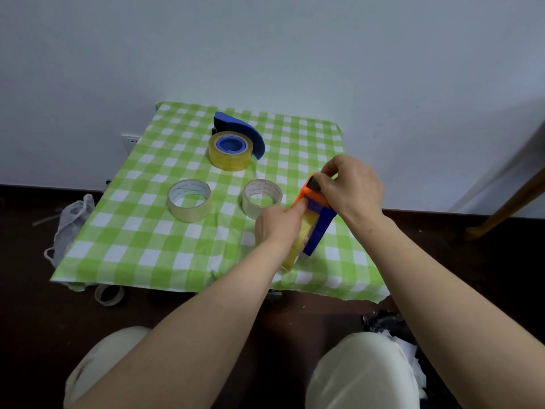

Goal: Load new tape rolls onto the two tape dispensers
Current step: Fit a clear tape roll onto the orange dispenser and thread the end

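Note:
An orange and blue tape dispenser (317, 214) with a yellowish tape roll (298, 246) in it is held above the right side of the table. My left hand (277, 224) grips the roll and dispenser body from the left. My right hand (351, 187) pinches the dispenser's orange top end. At the back stands a blue dispenser (241, 131) with a yellow tape roll (230, 150) on its hub. Two clear tape rolls lie flat mid-table, one on the left (189, 200) and one on the right (261, 197).
The small table wears a green and white checked cloth (147, 231) and stands against a white wall. On the dark floor lie a plastic bag (70, 222) at left, an empty tape core (109, 295) under the front edge, and crumpled waste (392, 329) at right. A wooden leg (507, 208) leans far right.

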A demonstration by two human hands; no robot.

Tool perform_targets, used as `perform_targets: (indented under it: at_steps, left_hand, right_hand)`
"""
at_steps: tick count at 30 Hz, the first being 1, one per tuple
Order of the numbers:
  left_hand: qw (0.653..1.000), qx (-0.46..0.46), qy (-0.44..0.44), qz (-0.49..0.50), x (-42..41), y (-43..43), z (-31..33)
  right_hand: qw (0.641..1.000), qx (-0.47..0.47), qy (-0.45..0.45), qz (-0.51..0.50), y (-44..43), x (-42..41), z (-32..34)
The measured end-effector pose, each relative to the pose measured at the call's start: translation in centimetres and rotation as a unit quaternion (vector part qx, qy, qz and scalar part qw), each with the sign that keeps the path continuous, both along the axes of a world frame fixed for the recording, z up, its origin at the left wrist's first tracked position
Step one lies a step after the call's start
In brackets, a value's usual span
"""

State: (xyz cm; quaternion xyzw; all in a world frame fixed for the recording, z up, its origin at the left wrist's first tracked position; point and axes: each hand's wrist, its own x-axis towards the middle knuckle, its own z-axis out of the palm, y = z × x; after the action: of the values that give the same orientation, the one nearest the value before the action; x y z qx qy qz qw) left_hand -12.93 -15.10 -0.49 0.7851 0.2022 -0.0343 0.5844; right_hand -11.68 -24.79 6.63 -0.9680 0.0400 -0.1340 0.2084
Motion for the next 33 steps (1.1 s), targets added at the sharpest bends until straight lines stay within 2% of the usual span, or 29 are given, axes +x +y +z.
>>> perform_targets:
  at_steps: [12,20,23,27,33]
  left_hand:
    - [1.000,0.014,-0.022,-0.012,-0.1,-0.1,-0.3]
    - [0.987,-0.117,-0.056,-0.096,-1.6,0.1,-1.1]
    - [0.983,-0.149,-0.061,-0.092,-1.2,0.4,-1.5]
    - [0.983,-0.146,-0.072,-0.086,-0.8,0.4,-1.8]
    - [0.976,-0.166,-0.067,-0.124,-1.0,0.2,-2.0]
  right_hand:
    - [0.999,-0.020,-0.024,0.013,0.2,-0.4,0.0]
    - [1.000,0.013,-0.006,0.010,0.1,0.3,-0.4]
    - [0.999,0.027,-0.025,0.040,0.3,0.0,-0.5]
    - [0.994,0.023,-0.056,0.091,0.0,-0.6,-1.0]
    - [0.993,0.090,-0.073,0.024,-0.8,0.7,-1.3]
